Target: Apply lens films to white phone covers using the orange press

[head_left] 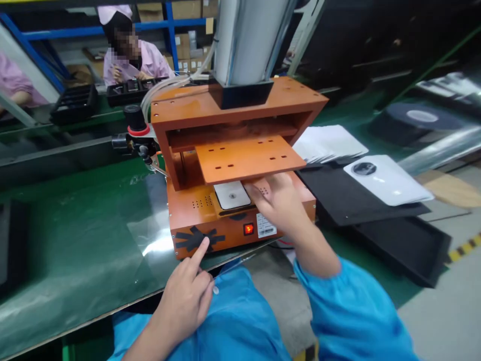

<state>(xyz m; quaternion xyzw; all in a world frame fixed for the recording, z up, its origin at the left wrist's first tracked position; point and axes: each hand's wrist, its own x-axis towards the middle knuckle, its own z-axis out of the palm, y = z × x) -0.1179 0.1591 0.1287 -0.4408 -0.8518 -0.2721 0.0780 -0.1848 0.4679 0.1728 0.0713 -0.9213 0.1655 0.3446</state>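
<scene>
An orange press [240, 108] stands on the bench before me. Under its raised orange plate [250, 158] lies a flat white square piece [232, 195] with a small dark mark in its middle, in a holder on the press base. My right hand [280, 203] reaches beneath the raised plate, just right of the white piece; its fingers are blurred and partly hidden, so I cannot tell whether it holds anything. My left hand [188, 291] holds nothing. Its index finger points out to the black tape [199, 239] on the press's front, while its other fingers are curled.
A lit red switch [248, 229] and a label [266, 225] are on the press front. To the right, white sheets [330, 143] and a white piece with a black disc [389, 180] lie on a black board [361, 198]. A co-worker [137, 55] sits across the bench.
</scene>
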